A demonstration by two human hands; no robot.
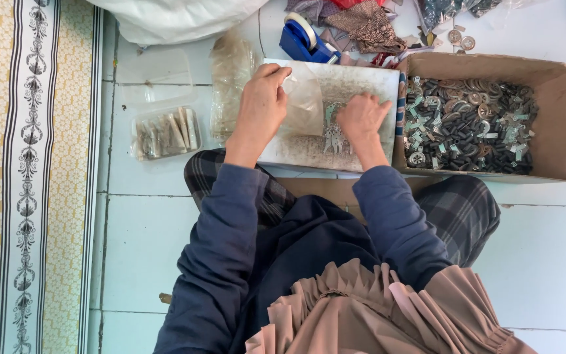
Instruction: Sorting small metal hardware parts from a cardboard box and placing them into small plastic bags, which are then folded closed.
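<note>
**A:** Start from the small clear plastic bag [304, 105]. Where is it?

**B:** On the white board [361, 82] that lies on the tiled floor [152, 242] in front of the seated person. The left hand [261, 108] holds it at its far left corner, fingers curled shut on the film. Just right of it lies a little cluster of small metal pieces [335, 134], and the right hand [361, 118] rests on top of them, palm down. Its fingers look bent over the pieces, but I cannot tell whether they pinch any.

**A:** So how would you handle the bag well here?

**B:** As I judge it, the film is thin and limp, so the mouth should be held wide and low to the board, turned toward the pieces. The pieces look light and spiky; gathering them into one tidy row before they meet the film would spare snags and strays.

**A:** And what lies around?

**B:** Touching the board's right edge, a cardboard box [561, 118] heaped with dark and silvery small parts. Far of the board, a blue tape dispenser [304, 39] and scraps of patterned cloth [365, 26]. To the left, a stack of empty clear bags [230, 85], and further left a filled packet [165, 134] of similar pieces lying flat on the tiles. A patterned mat [27, 177] runs along the far left.
</note>
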